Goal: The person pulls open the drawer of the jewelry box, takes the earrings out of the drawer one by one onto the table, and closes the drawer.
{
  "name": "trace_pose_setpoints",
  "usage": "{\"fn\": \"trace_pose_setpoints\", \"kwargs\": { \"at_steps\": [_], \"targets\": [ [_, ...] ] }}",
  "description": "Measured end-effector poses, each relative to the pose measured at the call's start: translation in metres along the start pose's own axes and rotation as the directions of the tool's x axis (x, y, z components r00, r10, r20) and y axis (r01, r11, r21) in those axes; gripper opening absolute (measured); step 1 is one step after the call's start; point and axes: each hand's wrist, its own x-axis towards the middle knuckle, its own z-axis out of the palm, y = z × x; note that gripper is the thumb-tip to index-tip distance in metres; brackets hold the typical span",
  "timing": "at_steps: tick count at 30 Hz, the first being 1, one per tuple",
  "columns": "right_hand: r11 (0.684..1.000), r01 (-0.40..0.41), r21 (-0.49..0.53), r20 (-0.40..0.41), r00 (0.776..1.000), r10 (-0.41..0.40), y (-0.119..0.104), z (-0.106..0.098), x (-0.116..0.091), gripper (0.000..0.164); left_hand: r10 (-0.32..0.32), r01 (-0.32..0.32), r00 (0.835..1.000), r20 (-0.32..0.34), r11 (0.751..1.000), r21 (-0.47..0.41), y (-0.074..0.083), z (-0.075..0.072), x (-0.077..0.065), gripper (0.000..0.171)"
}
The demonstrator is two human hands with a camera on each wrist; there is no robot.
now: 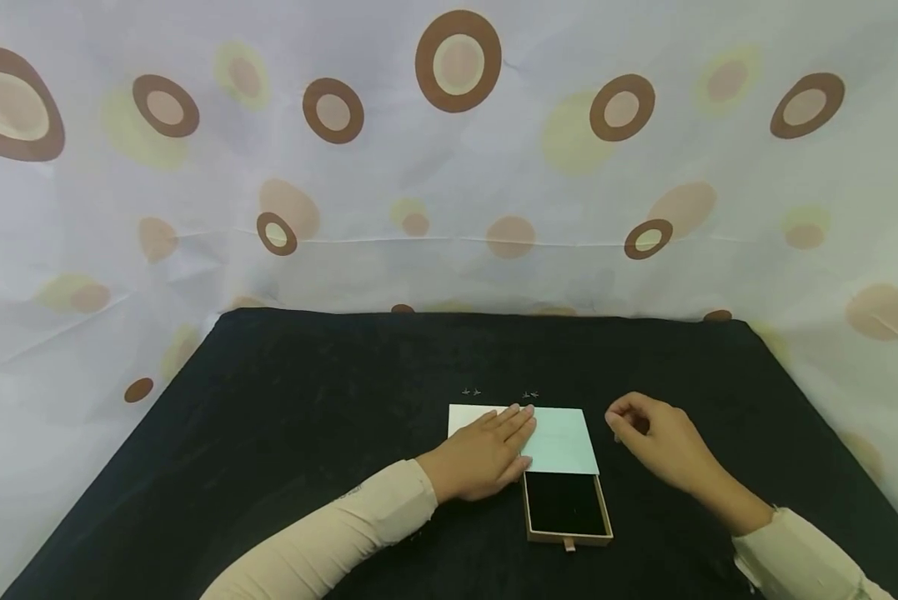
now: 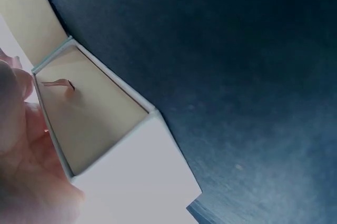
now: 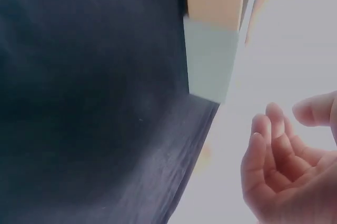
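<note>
My left hand (image 1: 482,454) lies with outstretched fingers on top of a white drawer box (image 1: 464,414), fingertips at the seam with the pale mint box (image 1: 561,437) beside it. The mint box's drawer (image 1: 567,533) is pulled out toward me, showing a black inside, a tan rim and a small pull tab. In the left wrist view, the white box's tan drawer front (image 2: 89,113) sits within its sleeve, with a ribbon tab (image 2: 60,83) on it. To the right of the mint box, my right hand (image 1: 662,442) hovers with loosely bent fingers, thumb apart from them, nothing visible between.
Behind the boxes lie two pairs of tiny silvery pieces, one pair (image 1: 471,392) at left and another pair (image 1: 530,395) at right. A black cloth (image 1: 328,392) covers the table. A patterned white curtain (image 1: 388,192) hangs at its back and sides.
</note>
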Motion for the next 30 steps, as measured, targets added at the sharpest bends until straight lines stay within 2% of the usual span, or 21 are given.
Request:
{"fn": "trace_pose_setpoints", "kwargs": {
  "at_steps": [5, 10, 13, 15, 17, 19, 21, 24, 30],
  "targets": [
    [0.989, -0.11, 0.103, 0.137, 0.986, 0.096, -0.005, -0.008, -0.031, 0.023, 0.003, -0.003, 1.0, -0.003, 1.0, -0.001, -0.001, -0.001, -0.001, 0.054],
    [0.962, -0.209, 0.178, 0.306, 0.94, 0.148, -0.005, -0.006, -0.058, 0.024, 0.004, -0.004, 1.0, -0.021, 1.0, 0.015, -0.003, -0.004, -0.002, 0.054],
    [0.945, -0.236, 0.227, 0.381, 0.914, 0.136, -0.003, -0.001, -0.07, 0.024, 0.008, -0.007, 0.999, -0.032, 1.0, 0.02, -0.004, -0.005, -0.002, 0.054],
    [0.932, -0.224, 0.285, 0.421, 0.903, 0.088, -0.002, 0.006, -0.077, 0.024, 0.01, -0.009, 0.999, -0.033, 1.0, 0.018, -0.005, -0.006, -0.002, 0.055],
    [0.906, -0.218, 0.363, 0.459, 0.888, 0.03, -0.002, 0.014, -0.082, 0.026, 0.011, -0.01, 0.999, -0.031, 1.0, 0.017, -0.005, -0.007, -0.001, 0.055],
    [0.87, -0.235, 0.434, 0.493, 0.87, -0.011, -0.004, 0.022, -0.085, 0.028, 0.009, -0.009, 1.0, -0.027, 1.0, 0.013, -0.005, -0.008, 0.0, 0.055],
    [0.832, -0.277, 0.481, 0.518, 0.855, -0.014, -0.005, 0.029, -0.087, 0.029, 0.008, -0.008, 1.0, -0.02, 1.0, 0.01, -0.004, -0.008, 0.001, 0.055],
    [0.772, -0.368, 0.518, 0.537, 0.842, 0.041, -0.01, 0.036, -0.09, 0.033, 0.003, -0.003, 1.0, -0.009, 1.0, 0.009, -0.003, -0.008, 0.001, 0.055],
    [0.602, -0.548, 0.581, 0.585, 0.795, 0.159, -0.02, 0.047, -0.095, 0.038, 0.002, -0.002, 1.0, -0.006, 1.0, 0.021, -0.002, -0.007, 0.001, 0.055]
  ]
}}
